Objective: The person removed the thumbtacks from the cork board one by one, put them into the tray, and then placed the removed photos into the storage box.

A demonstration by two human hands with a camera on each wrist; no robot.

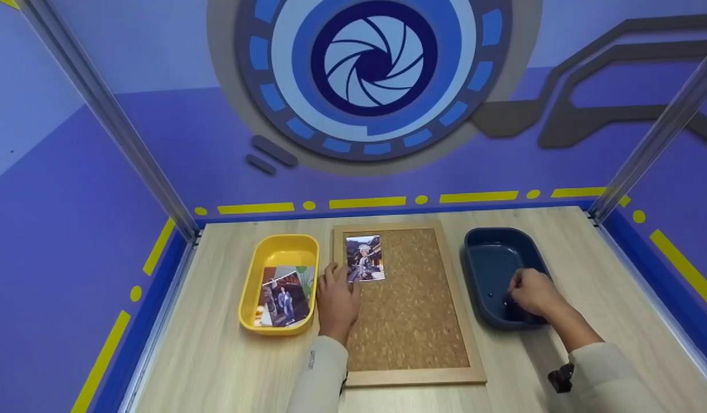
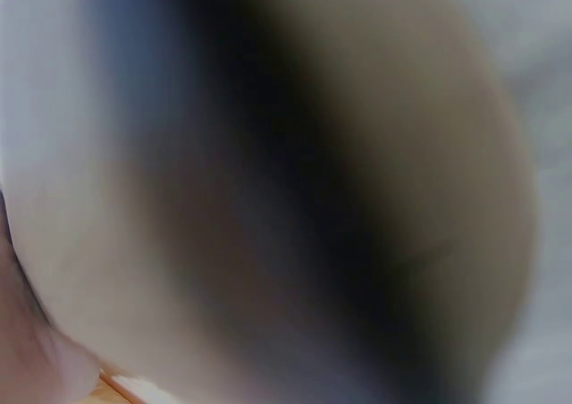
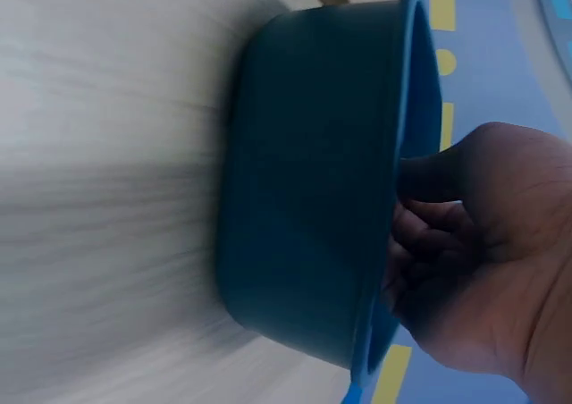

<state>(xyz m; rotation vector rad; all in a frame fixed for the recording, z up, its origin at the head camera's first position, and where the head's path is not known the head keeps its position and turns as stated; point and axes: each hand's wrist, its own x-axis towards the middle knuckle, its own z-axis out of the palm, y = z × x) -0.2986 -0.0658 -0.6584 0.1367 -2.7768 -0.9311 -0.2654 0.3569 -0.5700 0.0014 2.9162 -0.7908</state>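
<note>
A printed photo lies at the upper left of the wood-framed corkboard. My left hand rests across the board's left frame, fingers extended forward, thumb beside the photo's lower left corner. The left wrist view is mostly blurred sleeve, with a bit of hand at its lower left. On the right, my right hand reaches into the dark blue bin with bent fingers. The bin wall hides its fingertips in the right wrist view, and I cannot tell what they hold. A tiny dark piece lies inside the bin.
Left of the corkboard stands a yellow bin with several printed photos in it. All of this is on a light wooden table. Purple panels and metal posts enclose the back and sides.
</note>
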